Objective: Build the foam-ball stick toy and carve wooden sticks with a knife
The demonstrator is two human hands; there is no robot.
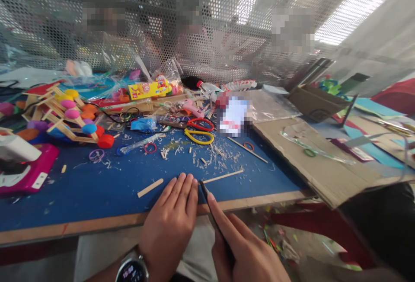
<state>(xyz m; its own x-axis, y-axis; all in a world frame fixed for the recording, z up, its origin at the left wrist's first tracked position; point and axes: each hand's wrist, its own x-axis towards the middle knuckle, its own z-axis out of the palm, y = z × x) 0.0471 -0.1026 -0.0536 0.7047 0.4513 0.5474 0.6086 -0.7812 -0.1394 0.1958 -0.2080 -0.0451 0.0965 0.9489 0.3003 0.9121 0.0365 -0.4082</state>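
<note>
My left hand (177, 215) lies flat near the table's front edge, fingers straight and side by side. From beside its fingertips a thin wooden stick (225, 175) runs out to the right; whether the stick continues under the fingers is hidden. My right hand (238, 241) is closed round a slim black knife (212, 213), index finger stretched along it. The knife's tip meets the stick's near end, next to my left fingers. Just left of my left hand lies a short flat craft stick (150, 188). Pale wood shavings (217, 154) are scattered beyond the stick.
Scissors (199, 137) with red and yellow handles lie ahead, near a pink glue gun (191, 108). Another thin stick (248, 150) rests to the right, beside cardboard (298, 148). A stick model with coloured pieces (69, 115) and a magenta power strip (42, 171) stand left.
</note>
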